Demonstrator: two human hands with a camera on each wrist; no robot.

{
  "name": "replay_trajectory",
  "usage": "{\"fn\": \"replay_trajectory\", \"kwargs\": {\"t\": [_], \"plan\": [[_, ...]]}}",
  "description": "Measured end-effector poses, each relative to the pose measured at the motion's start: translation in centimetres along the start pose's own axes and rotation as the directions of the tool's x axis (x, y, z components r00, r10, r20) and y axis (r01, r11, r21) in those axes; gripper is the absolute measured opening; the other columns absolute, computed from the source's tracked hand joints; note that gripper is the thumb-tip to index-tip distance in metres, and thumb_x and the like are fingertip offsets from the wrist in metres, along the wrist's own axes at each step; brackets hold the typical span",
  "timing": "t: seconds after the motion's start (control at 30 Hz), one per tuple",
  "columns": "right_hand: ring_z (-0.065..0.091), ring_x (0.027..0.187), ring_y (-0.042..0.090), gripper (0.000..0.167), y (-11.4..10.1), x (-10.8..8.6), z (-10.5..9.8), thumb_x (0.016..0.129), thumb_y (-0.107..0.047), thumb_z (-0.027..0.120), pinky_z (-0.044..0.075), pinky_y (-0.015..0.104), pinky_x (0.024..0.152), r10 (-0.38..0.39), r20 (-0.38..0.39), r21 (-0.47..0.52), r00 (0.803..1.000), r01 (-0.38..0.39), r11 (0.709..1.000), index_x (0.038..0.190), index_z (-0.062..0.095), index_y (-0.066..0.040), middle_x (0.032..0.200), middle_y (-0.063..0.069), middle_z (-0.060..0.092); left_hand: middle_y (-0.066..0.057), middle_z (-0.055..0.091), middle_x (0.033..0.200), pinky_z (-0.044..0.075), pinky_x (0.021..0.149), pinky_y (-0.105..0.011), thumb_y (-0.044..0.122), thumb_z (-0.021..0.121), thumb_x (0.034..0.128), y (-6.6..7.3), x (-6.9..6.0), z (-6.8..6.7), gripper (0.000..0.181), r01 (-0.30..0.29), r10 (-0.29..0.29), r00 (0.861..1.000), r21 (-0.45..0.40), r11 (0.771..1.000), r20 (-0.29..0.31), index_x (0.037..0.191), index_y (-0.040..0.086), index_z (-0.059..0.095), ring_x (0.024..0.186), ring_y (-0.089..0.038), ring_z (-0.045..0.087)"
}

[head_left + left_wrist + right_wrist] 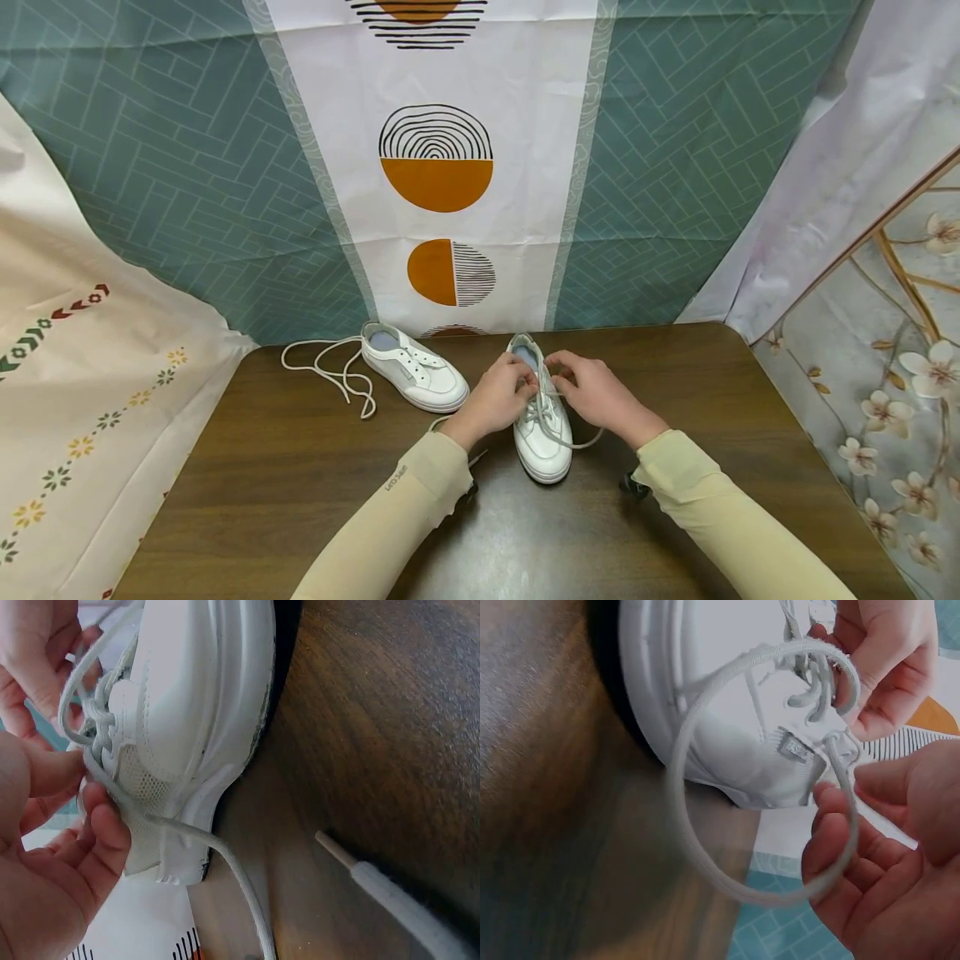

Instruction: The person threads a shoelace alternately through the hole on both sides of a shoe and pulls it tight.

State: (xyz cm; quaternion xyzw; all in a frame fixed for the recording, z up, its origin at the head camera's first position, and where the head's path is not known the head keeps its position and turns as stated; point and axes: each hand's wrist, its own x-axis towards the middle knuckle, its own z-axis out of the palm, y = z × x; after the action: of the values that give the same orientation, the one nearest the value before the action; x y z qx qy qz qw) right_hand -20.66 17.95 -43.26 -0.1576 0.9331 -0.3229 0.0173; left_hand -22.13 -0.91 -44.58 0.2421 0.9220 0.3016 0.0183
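A white lace-up shoe (543,457) stands with its toe towards me, between my hands. Its pale shoelace (681,772) runs through eyelets and makes a wide loop on the right side. My left hand (497,393) is at the left edge of the lacing; its thumb and fingertips pinch the lace by an upper eyelet. On the opposite side, my right hand (596,390) pinches the lace beside the eyelet flap (801,754) near the ankle opening. The fingertips partly hide the lace where they hold it. A lace end with a hard tip (336,849) hangs close to the left wrist camera.
A second white shoe (423,379) sits to the left on the brown wooden table (315,500), its loose lace (341,382) spread beside it. Patterned cloth (480,192) hangs behind the table's far edge. Cream and floral cloths flank the sides.
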Motion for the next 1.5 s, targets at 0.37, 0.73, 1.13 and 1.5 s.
{"fn": "replay_trajectory", "kwargs": {"t": [0.37,0.73,1.13,1.5], "plan": [[0.06,0.102,0.011,0.024,-0.1,1.1,0.0,0.093,-0.022,0.058,0.051,0.032,0.08,-0.095,0.007,-0.113,0.995,0.095,0.989,0.116,0.066,-0.022,0.117,-0.005,0.063,0.003,0.049,0.102,0.045,0.067,-0.02,0.025,0.057,0.0926,-0.6,-0.4,0.0,0.009,-0.026,0.024,0.999,-0.072,0.997,-0.035,0.086,0.02,0.061,0.08,-0.009,0.052],[0.064,0.086,0.006,0.027,0.0,1.9,0.3,0.088,-0.04,0.062,0.052,0.026,0.069,0.021,-0.013,0.028,1.0,-0.02,0.999,0.107,0.072,-0.023,0.099,-0.008,0.071,0.002,0.052,0.103,0.047,0.066,-0.021,0.019,0.058,0.0913,-1.2,-0.5,0.0,0.008,-0.034,0.015,0.994,-0.172,0.984,-0.111,0.086,0.017,0.063,0.076,-0.008,0.055],[0.065,0.087,0.007,0.025,0.6,2.2,0.6,0.086,-0.04,0.064,0.053,0.03,0.071,0.087,-0.009,0.137,0.996,-0.085,0.987,0.102,0.073,-0.023,0.097,-0.008,0.071,-0.012,0.069,0.092,0.054,0.076,-0.033,0.02,0.052,0.0961,-2.1,-0.8,-2.0,0.015,0.006,-0.126,0.974,-0.54,0.841,-0.186,0.096,0.007,0.059,0.085,-0.022,0.066],[0.061,0.108,0.018,0.04,2.0,1.2,1.0,0.093,-0.04,0.055,0.051,0.039,0.086,0.093,0.015,0.21,0.996,-0.094,0.973,0.124,0.061,-0.016,0.122,0.001,0.062,-0.01,0.045,0.071,0.054,0.073,-0.052,0.017,0.038,0.1016,-2.1,-1.1,-4.2,0.018,-0.064,-0.212,0.965,-0.924,0.377,-0.153,0.099,-0.001,0.04,0.058,-0.021,0.052]]}}
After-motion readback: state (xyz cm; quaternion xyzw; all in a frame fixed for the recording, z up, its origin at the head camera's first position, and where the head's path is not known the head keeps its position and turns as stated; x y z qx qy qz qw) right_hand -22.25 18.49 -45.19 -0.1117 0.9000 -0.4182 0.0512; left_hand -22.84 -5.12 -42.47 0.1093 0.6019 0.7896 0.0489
